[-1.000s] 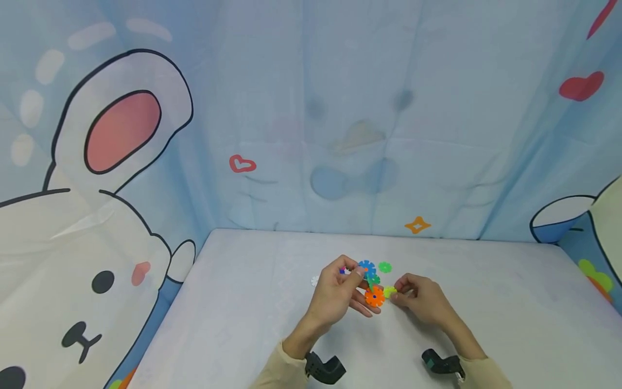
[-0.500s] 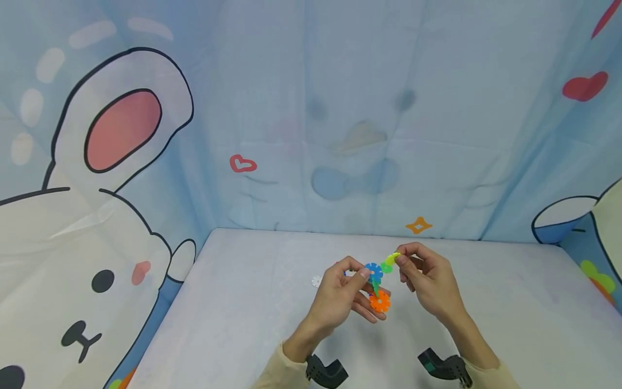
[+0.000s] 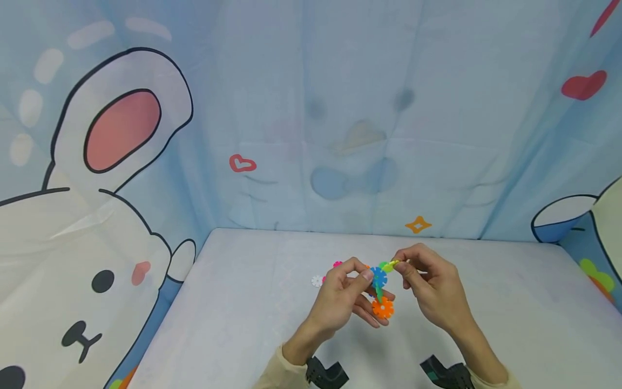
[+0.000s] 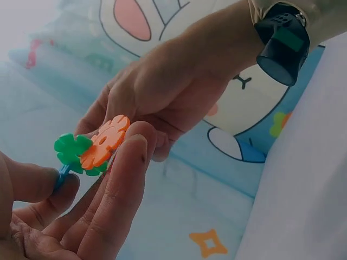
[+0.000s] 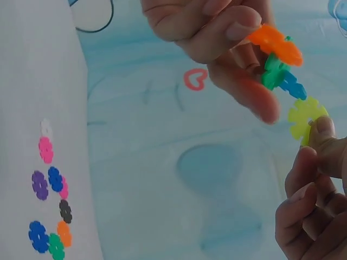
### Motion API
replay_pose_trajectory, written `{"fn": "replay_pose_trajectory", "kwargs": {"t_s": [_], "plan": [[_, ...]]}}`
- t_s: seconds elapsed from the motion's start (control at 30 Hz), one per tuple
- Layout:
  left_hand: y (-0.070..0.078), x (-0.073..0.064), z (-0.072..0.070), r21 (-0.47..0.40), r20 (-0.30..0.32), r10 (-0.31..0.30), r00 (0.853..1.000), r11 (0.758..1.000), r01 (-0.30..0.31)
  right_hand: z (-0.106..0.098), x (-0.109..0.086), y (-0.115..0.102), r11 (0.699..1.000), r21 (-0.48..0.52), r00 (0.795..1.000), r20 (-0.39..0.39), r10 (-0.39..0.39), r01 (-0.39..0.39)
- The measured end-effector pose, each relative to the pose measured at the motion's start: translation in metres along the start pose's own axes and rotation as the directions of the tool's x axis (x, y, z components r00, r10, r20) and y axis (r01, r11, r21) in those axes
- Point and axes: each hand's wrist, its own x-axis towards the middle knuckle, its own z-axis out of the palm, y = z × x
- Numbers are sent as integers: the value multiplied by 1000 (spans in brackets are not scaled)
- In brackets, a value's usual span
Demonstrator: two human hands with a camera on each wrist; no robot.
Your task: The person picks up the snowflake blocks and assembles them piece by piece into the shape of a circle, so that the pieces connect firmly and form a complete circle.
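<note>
My left hand [image 3: 342, 297] pinches a blue snowflake disc [image 3: 379, 277] between thumb and index finger, its other fingers extended behind. Joined to that disc is a green disc [image 4: 70, 149], and an orange disc [image 3: 383, 308] is fixed to the green one. A yellow snowflake disc [image 5: 297, 116] is pinched by the thumb and index finger of my right hand [image 3: 434, 286]. Its edge is close to the blue disc's rim; whether they touch cannot be told. The left wrist view hides the yellow disc.
Several loose discs lie on the white table [image 3: 243, 302] behind my left hand, among them a white disc [image 3: 317, 281], a purple disc [image 5: 39, 185] and a black disc [image 5: 65, 211]. A printed blue curtain [image 3: 359, 81] stands at the table's back edge.
My right hand has risen with the yellow disc from beside the orange disc to the blue disc's upper right, then edged closer. The left hand has shifted slightly right with the joined discs.
</note>
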Motion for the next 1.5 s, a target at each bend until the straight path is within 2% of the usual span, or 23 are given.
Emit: {"fn": "replay_pose_trajectory", "kwargs": {"t_s": [0.2,0.37,0.67,0.9,1.0,1.13,1.2,1.27,1.3,1.33,1.43,1.47,1.5], "plan": [[2,-1,-1,18,-11,-4,1000,1000,4,-2,0,-2,992,-46,993,20,-118,119],[3,-3,-2,31,-10,-7,1000,999,7,-2,0,-4,972,-114,978,46,-202,206],[2,-2,0,24,-20,-54,998,998,54,4,-1,-6,945,-109,951,7,-310,309],[-1,-3,0,26,-50,-33,998,999,35,6,-3,-5,950,-94,954,39,-296,299],[-2,-2,-1,35,-48,-26,998,999,28,5,0,2,951,-58,953,21,-303,304],[-4,3,-7,67,-70,-24,997,997,28,5,2,18,977,-46,978,22,-209,210],[-5,5,-13,79,-90,-24,996,996,31,9,0,32,992,-87,995,49,-86,90],[-5,6,-19,77,-109,-35,993,996,43,16,-5,50,988,-145,993,102,62,-47],[-5,6,-22,73,-116,-44,992,996,53,20,-8,60,976,-184,981,134,140,-114],[-4,7,-25,62,-119,-58,991,996,66,24,-11,70,958,-230,961,176,215,-173],[-3,7,-31,14,-123,-101,987,995,103,38,-22,93,879,-374,868,278,411,-296],[-3,7,-32,-2,-123,-112,986,994,113,43,-24,98,854,-401,835,296,463,-332],[-3,7,-32,-20,-123,-124,985,992,122,48,-27,102,831,-432,812,301,500,-351]]}}
